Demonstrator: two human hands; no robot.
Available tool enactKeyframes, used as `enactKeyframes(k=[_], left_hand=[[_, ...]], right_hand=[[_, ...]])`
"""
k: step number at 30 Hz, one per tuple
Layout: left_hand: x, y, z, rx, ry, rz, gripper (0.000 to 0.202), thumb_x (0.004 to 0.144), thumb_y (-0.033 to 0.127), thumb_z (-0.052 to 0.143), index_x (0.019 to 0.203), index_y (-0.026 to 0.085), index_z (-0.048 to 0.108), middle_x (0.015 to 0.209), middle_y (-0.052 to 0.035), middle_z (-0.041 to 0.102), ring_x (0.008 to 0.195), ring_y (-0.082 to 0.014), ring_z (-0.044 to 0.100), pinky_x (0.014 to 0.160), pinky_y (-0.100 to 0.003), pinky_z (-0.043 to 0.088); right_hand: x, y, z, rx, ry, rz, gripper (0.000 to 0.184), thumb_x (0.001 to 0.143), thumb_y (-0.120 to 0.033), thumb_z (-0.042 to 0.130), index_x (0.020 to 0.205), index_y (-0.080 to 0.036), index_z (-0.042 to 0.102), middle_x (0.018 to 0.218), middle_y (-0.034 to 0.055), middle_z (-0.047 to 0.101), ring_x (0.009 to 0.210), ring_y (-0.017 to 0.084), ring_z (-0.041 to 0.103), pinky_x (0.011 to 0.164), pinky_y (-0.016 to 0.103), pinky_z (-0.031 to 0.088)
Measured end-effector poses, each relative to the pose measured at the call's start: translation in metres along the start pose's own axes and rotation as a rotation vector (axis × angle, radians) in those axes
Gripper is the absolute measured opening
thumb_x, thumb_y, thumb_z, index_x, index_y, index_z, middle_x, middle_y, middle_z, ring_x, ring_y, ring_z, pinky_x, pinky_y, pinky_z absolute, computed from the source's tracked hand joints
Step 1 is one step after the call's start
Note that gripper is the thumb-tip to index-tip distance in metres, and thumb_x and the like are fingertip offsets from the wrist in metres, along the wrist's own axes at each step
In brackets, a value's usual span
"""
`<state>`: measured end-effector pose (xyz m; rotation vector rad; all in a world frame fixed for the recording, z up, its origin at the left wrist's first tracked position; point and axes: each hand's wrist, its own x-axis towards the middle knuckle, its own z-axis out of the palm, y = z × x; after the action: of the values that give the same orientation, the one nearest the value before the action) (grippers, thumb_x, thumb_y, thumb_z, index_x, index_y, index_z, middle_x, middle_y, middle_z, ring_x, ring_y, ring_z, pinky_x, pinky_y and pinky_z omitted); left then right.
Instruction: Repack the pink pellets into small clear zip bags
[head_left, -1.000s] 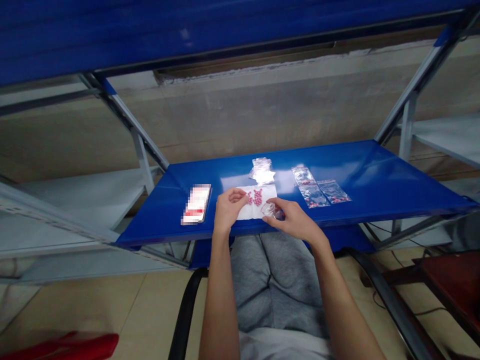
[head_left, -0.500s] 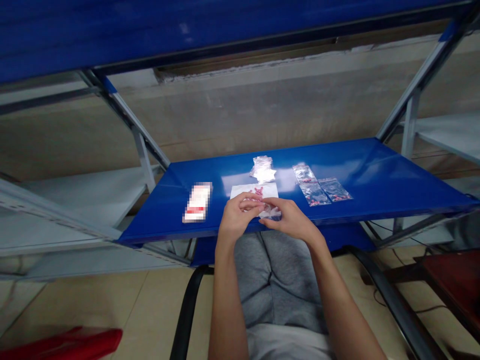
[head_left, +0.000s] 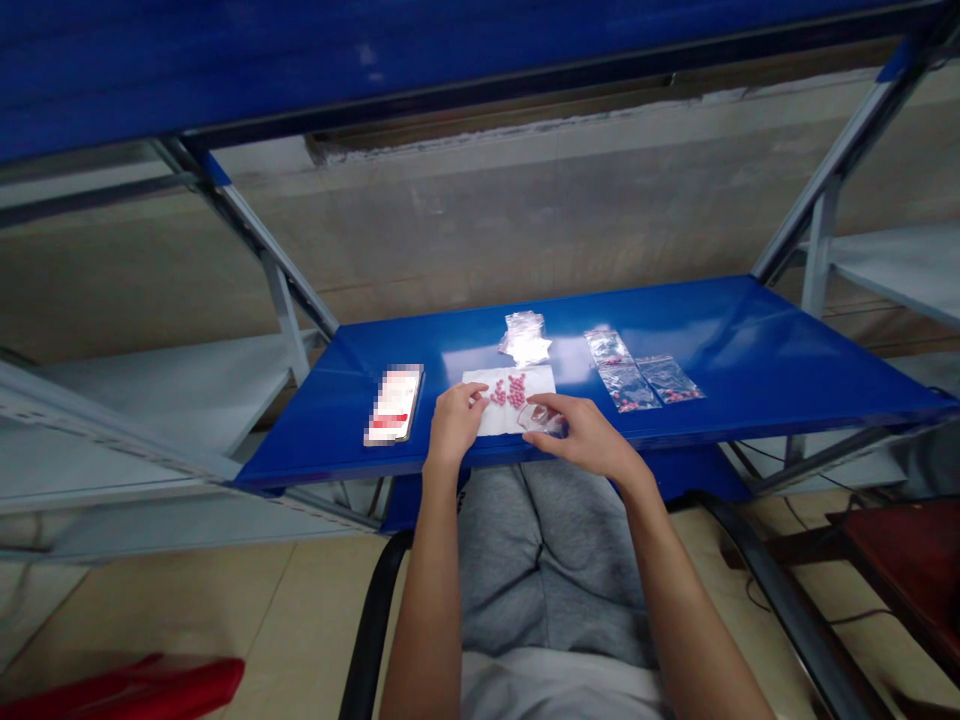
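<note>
Two pink-filled plastic bags [head_left: 643, 370] lie at 2 o'clock on the blue steel shelf [head_left: 720, 335]; the right hand [head_left: 589, 440] pinches a clear bag [head_left: 541, 420] beside pink pills [head_left: 510, 392] on a tissue [head_left: 487, 418], the left hand [head_left: 454, 425] open at its edge.

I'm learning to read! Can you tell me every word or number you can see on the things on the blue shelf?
None can be read. The white-and-red rectangular item on the blue metal shelf is pixelated, too blurred to read. The clear plastic bags of pink pills and white paper sheet show no readable print.
</note>
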<state>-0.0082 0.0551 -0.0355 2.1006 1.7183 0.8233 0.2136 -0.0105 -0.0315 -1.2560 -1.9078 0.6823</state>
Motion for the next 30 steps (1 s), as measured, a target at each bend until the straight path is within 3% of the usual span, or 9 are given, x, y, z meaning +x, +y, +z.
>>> enactKeyframes(k=[7, 18, 21, 25, 30], left_hand=[[0.005, -0.005, 0.004, 0.072, -0.033, 0.004, 0.023, 0.092, 0.020, 0.065, 0.107, 0.024, 0.082, 0.107, -0.0095, 0.074, 0.104, -0.0243, 0.067, 0.098, -0.035, 0.050], [0.011, -0.004, -0.001, 0.024, -0.039, 0.021, 0.011, 0.087, 0.019, 0.069, 0.093, 0.020, 0.078, 0.094, -0.0070, 0.074, 0.090, -0.0224, 0.067, 0.088, -0.033, 0.050], [0.005, 0.006, -0.008, -0.126, -0.038, 0.031, 0.011, 0.090, 0.025, 0.066, 0.091, 0.019, 0.075, 0.090, -0.0057, 0.075, 0.081, -0.0199, 0.067, 0.082, -0.031, 0.051], [-0.013, 0.028, -0.016, -0.405, -0.123, 0.071, 0.022, 0.092, 0.038, 0.063, 0.091, 0.018, 0.072, 0.086, -0.0041, 0.075, 0.077, -0.0176, 0.066, 0.073, -0.028, 0.050], [-0.024, 0.056, -0.026, -0.461, -0.240, 0.127, 0.018, 0.088, 0.034, 0.067, 0.090, 0.017, 0.075, 0.089, -0.0043, 0.077, 0.081, -0.0174, 0.067, 0.077, -0.028, 0.050]], right_hand=[[0.000, -0.001, -0.002, -0.002, -0.006, 0.003, 0.045, 0.088, -0.039, 0.074, 0.126, -0.014, 0.070, 0.111, 0.0110, 0.078, 0.094, 0.024, 0.071, 0.085, 0.035, 0.053], [0.000, -0.001, -0.002, 0.006, 0.005, 0.005, 0.043, 0.088, -0.036, 0.074, 0.125, -0.015, 0.071, 0.110, 0.0108, 0.078, 0.090, 0.023, 0.071, 0.085, 0.035, 0.054], [0.000, -0.001, -0.002, 0.005, 0.013, 0.008, 0.043, 0.088, -0.036, 0.074, 0.125, -0.015, 0.070, 0.109, 0.0106, 0.078, 0.090, 0.023, 0.071, 0.084, 0.035, 0.054], [0.000, -0.003, -0.001, 0.001, 0.027, -0.021, 0.043, 0.088, -0.035, 0.075, 0.125, -0.013, 0.070, 0.108, 0.0107, 0.078, 0.091, 0.023, 0.071, 0.085, 0.034, 0.053], [0.000, -0.005, 0.000, 0.042, 0.024, -0.093, 0.046, 0.089, -0.035, 0.073, 0.131, -0.017, 0.068, 0.120, 0.0108, 0.076, 0.101, 0.025, 0.071, 0.090, 0.036, 0.052]])
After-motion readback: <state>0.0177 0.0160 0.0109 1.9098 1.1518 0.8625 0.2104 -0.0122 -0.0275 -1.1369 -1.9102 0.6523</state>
